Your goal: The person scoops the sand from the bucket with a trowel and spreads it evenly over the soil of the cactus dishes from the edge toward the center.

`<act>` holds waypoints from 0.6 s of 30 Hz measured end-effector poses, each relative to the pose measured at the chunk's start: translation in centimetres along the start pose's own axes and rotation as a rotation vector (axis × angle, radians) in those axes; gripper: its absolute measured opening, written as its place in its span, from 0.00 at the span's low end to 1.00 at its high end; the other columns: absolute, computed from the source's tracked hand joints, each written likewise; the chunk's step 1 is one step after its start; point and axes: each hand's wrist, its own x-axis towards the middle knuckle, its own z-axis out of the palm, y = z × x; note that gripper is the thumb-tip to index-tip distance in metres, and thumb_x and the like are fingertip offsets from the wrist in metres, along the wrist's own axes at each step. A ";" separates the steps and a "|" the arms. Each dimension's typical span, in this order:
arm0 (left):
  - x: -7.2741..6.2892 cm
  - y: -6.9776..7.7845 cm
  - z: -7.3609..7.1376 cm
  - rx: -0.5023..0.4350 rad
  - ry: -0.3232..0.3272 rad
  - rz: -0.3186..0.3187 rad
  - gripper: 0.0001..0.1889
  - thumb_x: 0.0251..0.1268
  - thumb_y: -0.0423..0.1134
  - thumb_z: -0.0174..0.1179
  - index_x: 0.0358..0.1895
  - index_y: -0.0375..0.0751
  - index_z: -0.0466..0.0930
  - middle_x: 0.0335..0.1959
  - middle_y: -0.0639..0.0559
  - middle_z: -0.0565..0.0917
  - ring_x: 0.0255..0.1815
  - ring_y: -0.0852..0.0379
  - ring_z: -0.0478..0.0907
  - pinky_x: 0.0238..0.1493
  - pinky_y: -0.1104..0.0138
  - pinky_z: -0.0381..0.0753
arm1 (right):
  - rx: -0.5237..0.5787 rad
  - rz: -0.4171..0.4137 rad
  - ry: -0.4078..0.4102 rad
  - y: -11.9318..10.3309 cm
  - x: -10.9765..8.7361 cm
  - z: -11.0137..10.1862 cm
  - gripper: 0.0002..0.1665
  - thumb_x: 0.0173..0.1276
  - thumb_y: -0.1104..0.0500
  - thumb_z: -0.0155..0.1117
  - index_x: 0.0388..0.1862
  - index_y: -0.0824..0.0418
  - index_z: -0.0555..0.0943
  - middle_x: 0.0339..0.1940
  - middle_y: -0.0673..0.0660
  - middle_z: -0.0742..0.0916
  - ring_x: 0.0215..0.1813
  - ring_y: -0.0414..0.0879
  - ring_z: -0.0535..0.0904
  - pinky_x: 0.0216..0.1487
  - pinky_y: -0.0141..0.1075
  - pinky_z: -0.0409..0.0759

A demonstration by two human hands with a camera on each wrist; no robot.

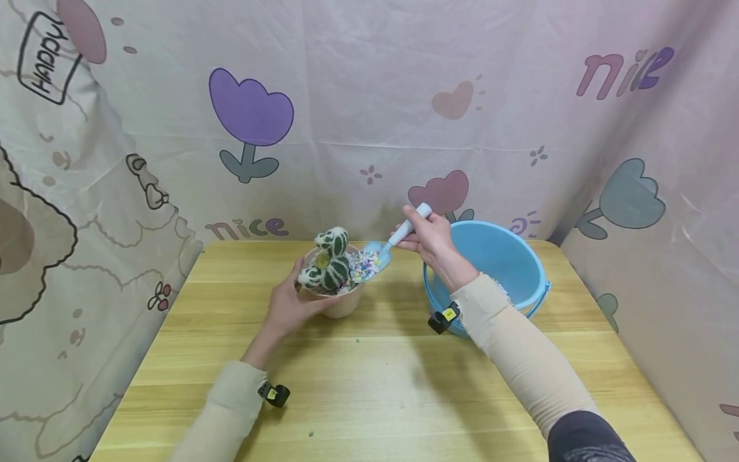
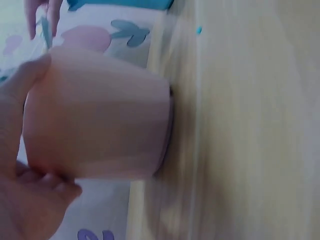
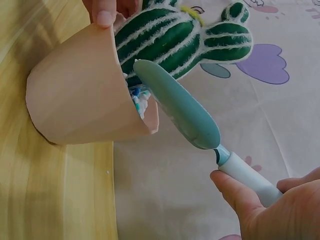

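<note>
A pale pink flower pot (image 1: 344, 305) stands on the table, and a green, white-striped cactus (image 3: 160, 42) rises out of it. My left hand (image 1: 291, 303) grips the pot around its side, thumb at the front. From the right, my right hand (image 1: 434, 240) holds a small blue trowel (image 3: 182, 107) by its white handle. Its blade tilts over the pot's rim beside the cactus. Small multicoloured pebbles (image 1: 365, 265) lie on the blade and at the pot's mouth. In the left wrist view the pot's wall hides what is inside.
A light blue bucket (image 1: 499, 253) with a handle stands right of the pot, partly behind my right forearm; some pebbles show inside. A few tiny specks lie on the wooden table (image 1: 369, 391). A printed cloth (image 1: 358, 96) hangs behind and at both sides.
</note>
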 end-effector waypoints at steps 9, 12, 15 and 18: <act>-1.1 1.0 2.9 -0.023 0.241 0.028 0.63 0.42 0.57 0.86 0.84 0.56 0.57 0.75 0.40 0.77 0.76 0.40 0.74 0.79 0.45 0.73 | -0.010 -0.011 0.023 0.1 0.1 0.1 0.31 0.79 0.50 0.65 0.71 0.67 0.71 0.59 0.76 0.83 0.57 0.65 0.89 0.48 0.47 0.93; -1.2 1.1 3.4 -0.017 0.280 0.032 0.61 0.41 0.58 0.87 0.82 0.58 0.61 0.72 0.41 0.80 0.73 0.39 0.77 0.77 0.44 0.75 | -0.007 -0.015 0.016 0.1 0.1 0.2 0.31 0.79 0.50 0.65 0.70 0.66 0.72 0.60 0.77 0.82 0.46 0.58 0.93 0.47 0.46 0.94; -1.4 1.3 3.6 -0.011 0.293 0.025 0.61 0.40 0.59 0.86 0.82 0.56 0.61 0.72 0.41 0.80 0.73 0.39 0.76 0.77 0.44 0.75 | 0.003 -0.020 0.010 0.1 0.0 0.2 0.29 0.79 0.50 0.66 0.68 0.66 0.73 0.54 0.74 0.85 0.35 0.51 0.93 0.45 0.46 0.94; -1.5 1.5 3.7 -0.008 0.299 0.016 0.63 0.40 0.61 0.86 0.83 0.52 0.59 0.73 0.40 0.78 0.75 0.39 0.75 0.78 0.45 0.74 | 0.015 -0.025 0.006 0.1 0.0 0.2 0.26 0.78 0.51 0.66 0.64 0.66 0.75 0.41 0.67 0.88 0.31 0.49 0.92 0.43 0.45 0.94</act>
